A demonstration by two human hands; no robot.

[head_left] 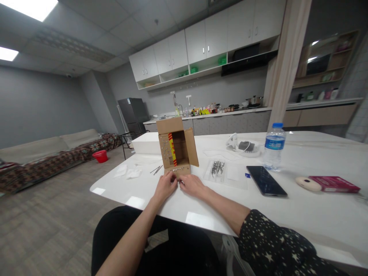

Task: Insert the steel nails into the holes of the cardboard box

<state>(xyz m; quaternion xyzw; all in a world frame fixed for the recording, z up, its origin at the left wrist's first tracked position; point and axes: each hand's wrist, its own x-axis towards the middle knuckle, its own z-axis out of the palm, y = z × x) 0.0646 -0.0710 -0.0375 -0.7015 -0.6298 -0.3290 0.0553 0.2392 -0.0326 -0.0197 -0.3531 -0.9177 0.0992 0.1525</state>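
Note:
A small brown cardboard box [165,151] stands on the white table with its flaps folded out and its inside facing me. Small shiny bits dot its left flap and run in a row along the front flap [184,169]. My left hand [167,184] is at the lower edge of that front flap, fingers curled in and thumb close to them. Beside it my right hand [192,184] reaches the same edge, its fingers bent together. Whatever sits between the fingertips is too small to make out. Right of the box lies a clear bag of slim metal pieces [217,168].
Thin dark sticks [156,169] and white tissues [133,173] lie left of the box. On the right are a black phone [266,181], a water bottle [274,147], a maroon box [335,184] and a white device [248,148]. A white box [146,143] stands behind.

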